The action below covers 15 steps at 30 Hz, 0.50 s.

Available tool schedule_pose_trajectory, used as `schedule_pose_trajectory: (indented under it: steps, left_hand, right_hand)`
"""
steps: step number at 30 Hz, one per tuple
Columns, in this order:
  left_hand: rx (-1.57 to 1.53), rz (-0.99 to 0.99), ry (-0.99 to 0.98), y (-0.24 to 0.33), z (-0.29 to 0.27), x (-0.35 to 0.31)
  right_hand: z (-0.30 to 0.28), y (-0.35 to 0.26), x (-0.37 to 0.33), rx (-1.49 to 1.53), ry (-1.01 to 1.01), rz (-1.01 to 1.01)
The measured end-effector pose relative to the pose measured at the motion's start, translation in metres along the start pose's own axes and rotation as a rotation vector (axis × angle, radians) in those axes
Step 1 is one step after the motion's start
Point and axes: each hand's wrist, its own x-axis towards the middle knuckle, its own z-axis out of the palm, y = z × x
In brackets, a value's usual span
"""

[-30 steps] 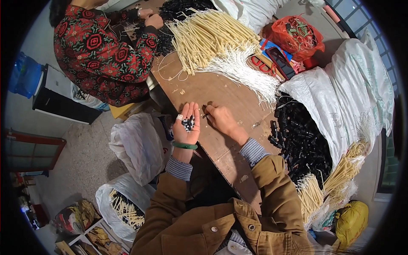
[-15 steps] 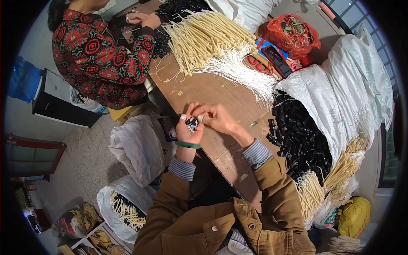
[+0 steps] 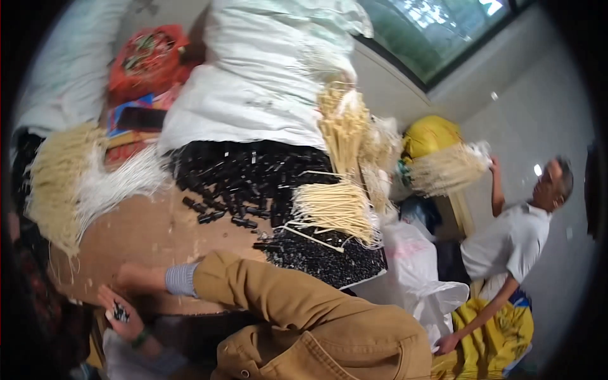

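Observation:
At the lower left, beside the table's near edge, my left hand (image 3: 130,327) is cupped palm up around a small heap of black and white parts (image 3: 120,311). A green bangle (image 3: 139,337) circles that wrist. Just above it, over the brown tabletop (image 3: 190,215), is my right hand (image 3: 136,278), blurred by motion; its fingers cannot be made out. Farther right on the table lie many black plastic pieces (image 3: 253,171) spilling from a white woven sack (image 3: 253,95). A stack of cream-coloured tubes with thin cords (image 3: 332,206) rests beside a spread of tiny black parts (image 3: 316,259).
A bundle of cream tubes with white cords (image 3: 60,183) lies at the left. Behind it are a dark phone (image 3: 140,119) and a red plastic bag (image 3: 142,66). Another person (image 3: 506,240) at the right holds up a cord bundle (image 3: 449,168) near white (image 3: 415,266) and yellow sacks (image 3: 434,136).
The view has swung right, so my hands now appear at the lower left. The person in the patterned top has left view, and one in a light shirt appears. The small parts stay in my left palm.

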Motion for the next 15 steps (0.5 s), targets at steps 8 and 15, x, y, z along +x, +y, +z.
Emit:
schedule_pose_trajectory:
  steps: [8,15]
  left_hand:
    - [-0.122,0.007,0.441,-0.065,0.045,0.018]
    - [0.039,-0.037,0.446,-0.025,-0.021,0.012]
  right_hand:
    - [-0.015,0.014,-0.016,-0.302,0.205,-0.029]
    - [-0.035,-0.025,0.002,0.419,0.018,0.123]
